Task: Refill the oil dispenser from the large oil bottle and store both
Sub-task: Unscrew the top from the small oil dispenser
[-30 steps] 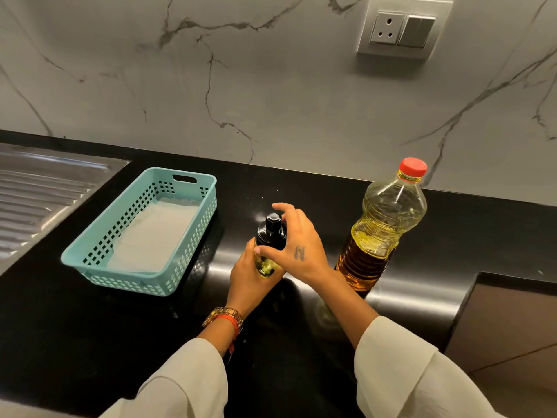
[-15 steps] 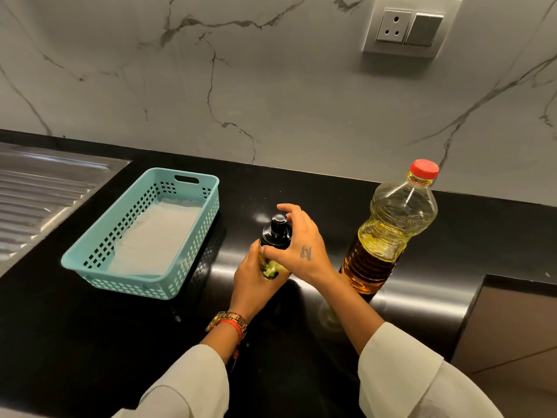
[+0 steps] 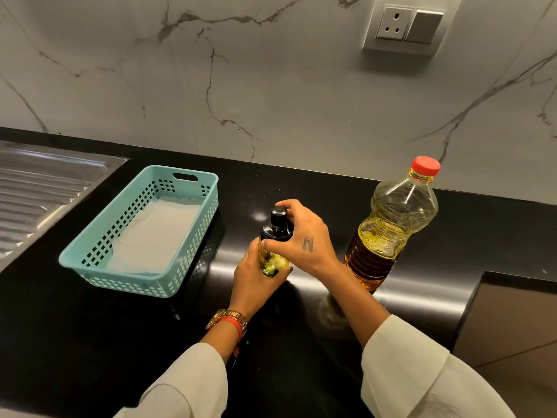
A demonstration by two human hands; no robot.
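Note:
A small glass oil dispenser with a black spray top stands on the black counter in the middle. My left hand grips its glass body from the near side. My right hand curls its fingers round the black top. Just to the right stands the large oil bottle, upright, with a red cap on and oil filling a good part of it.
A teal perforated basket lined with white paper sits on the counter to the left. A steel sink drainboard lies at the far left. A marble wall with a socket plate rises behind. A brown cabinet front is at lower right.
Both hands keep their hold on the dispenser, and the right hand has shifted slightly around the black top. The view has drifted a little; nothing else moved.

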